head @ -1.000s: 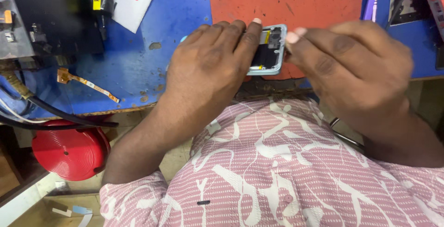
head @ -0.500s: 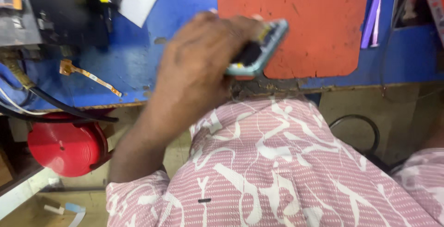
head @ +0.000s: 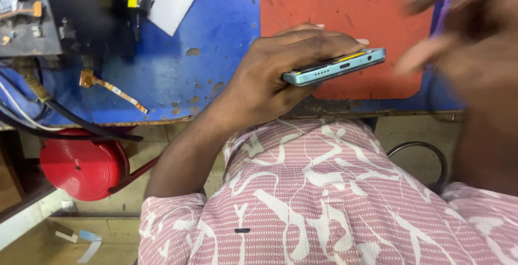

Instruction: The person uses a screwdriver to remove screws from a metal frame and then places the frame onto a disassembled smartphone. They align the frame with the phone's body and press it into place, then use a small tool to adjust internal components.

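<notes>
Right hand (head: 458, 43) back, blurred; left hand (head: 280, 76) grips slim phone (head: 334, 66) edge-on.

The left hand (head: 280, 76) is closed around a thin light-blue phone (head: 334, 66), fingers curled over its top edge, while the right hand (head: 458, 43) hovers blurred and open beside it.

Right hand (head: 458, 43) smeared by motion blur — fingers indistinct, grip unreadable. Smartphone (head: 334, 66) seen edge-on only, its far side hidden behind left hand (head: 280, 76). Red stool (head: 81, 165) partly hidden under blue bench (head: 178, 76) — black cables cut off at left edge.
</notes>
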